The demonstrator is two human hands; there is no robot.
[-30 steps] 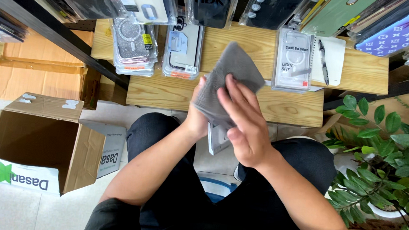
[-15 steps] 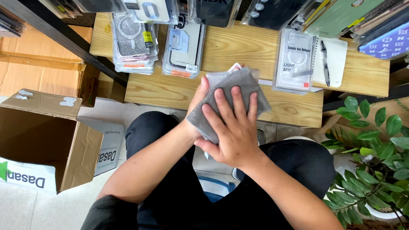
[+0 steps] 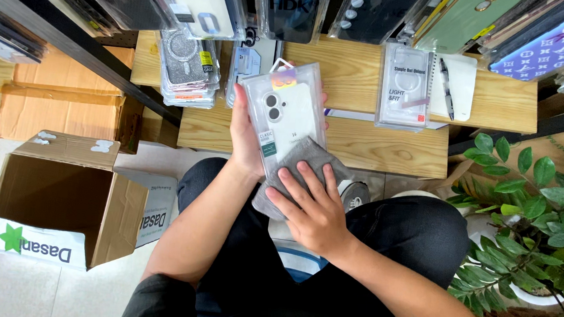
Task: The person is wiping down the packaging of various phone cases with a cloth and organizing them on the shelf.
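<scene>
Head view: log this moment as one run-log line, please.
left hand: holds packaged phone case upright | right hand: presses grey cloth on pack's lower end | open cardboard box on floor

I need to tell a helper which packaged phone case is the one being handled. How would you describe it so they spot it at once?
Start at the wooden bench under the hanging cases. Just before it, the left hand holds up a clear packaged phone case, the right hand pressing a grey cloth on its lower end. Unlike the stacked packs on the bench, it is lifted and half covered.
</scene>
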